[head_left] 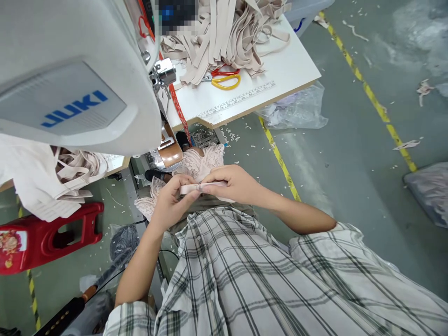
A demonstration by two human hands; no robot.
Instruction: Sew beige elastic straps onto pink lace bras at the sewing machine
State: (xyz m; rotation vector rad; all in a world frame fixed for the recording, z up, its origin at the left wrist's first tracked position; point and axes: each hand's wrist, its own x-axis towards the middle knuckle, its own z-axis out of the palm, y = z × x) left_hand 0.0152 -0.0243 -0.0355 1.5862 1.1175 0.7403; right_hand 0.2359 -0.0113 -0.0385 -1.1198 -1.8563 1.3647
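Note:
Both hands pinch a pale pink elastic strap (189,188) in front of my waist. My left hand (173,201) grips one side of it between thumb and fingers. On the other side, my right hand (241,184) is closed over the strap, its thumb tip close to the left one. A lace bra (201,161) of the same pale pink hangs around and below the hands, with one scalloped part showing beside the left wrist. Whether the strap joins the lace is hidden by the fingers.
A JUKI sewing machine (105,102) looms at upper left. On the white table (294,60) lie a heap of beige straps (227,37) and scissors (226,82) with red and yellow handles. A red plastic stool (45,238) stands at left. Plastic bags and scraps lie on the floor.

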